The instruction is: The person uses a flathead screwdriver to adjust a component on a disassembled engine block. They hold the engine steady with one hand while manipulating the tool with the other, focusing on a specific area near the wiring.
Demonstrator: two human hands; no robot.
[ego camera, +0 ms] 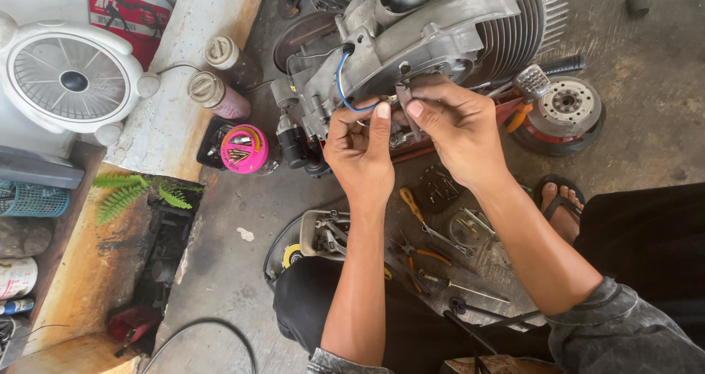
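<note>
Head view: both hands up at the engine (411, 43), far side of the floor.
Left hand (360, 150): fingers pinched on the blue wire (341, 87).
Right hand (455, 128): fingers closed on a small metal piece (406, 106), just right of the wire.
Wire: runs up and away from the fingertips.

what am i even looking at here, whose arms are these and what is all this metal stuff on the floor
This one picture comes from a camera worn on a person's head, looking down at their own two arms. They sit on a concrete floor in front of a small grey engine with cooling fins. The left hand pinches a blue wire coming off the engine; the right hand holds a thin metal piece against the casing. Between the legs lie pliers and screwdrivers and a tray of wrenches. To the left stand a pink-lidded tub of screws, two bottles and a white fan. A flywheel-like round part sits to the right.
</note>
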